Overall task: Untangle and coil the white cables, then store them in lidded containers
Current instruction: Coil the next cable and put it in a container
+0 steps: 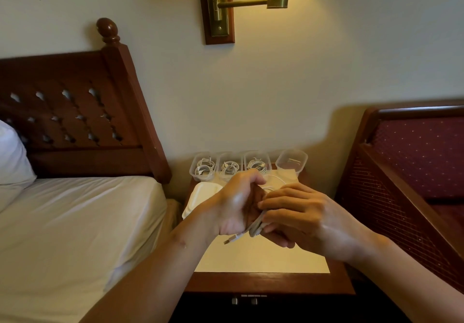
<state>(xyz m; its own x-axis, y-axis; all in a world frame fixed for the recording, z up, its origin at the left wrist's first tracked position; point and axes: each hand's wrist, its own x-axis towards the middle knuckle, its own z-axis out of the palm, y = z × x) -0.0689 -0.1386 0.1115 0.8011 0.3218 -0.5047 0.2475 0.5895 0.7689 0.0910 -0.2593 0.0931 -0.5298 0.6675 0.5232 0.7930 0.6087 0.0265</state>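
1. White cable (256, 226), a thin plastic-sheathed lead gathered into a few loops, is held in the air between the two hands above the pale mat on the dark wooden bedside table (251, 282).
2. Its bundled strands run diagonally, from up between the palms down to the lower left, where the metal-tipped plug (229, 240) sticks out free below the left wrist. A loose strand arcs away behind the hands.
3. Left hand (236, 207): fingers curled tight round the upper part of the bundle, back of the hand toward the camera.
4. Right hand (301, 219): pressed close against the left, fingers laid over the loops and closing on them. The thumb is hidden, so I cannot tell how firm that hold is.
5. Clear plastic tub, empty and lidless (292, 162), stands at the back right of the table, beyond the hands and nearer the right one. Three like tubs (229, 167) to its left each hold a coiled cable.
6. Judging from this, the coil goes forward and right into the empty tub. The free plug needs tucking in first.
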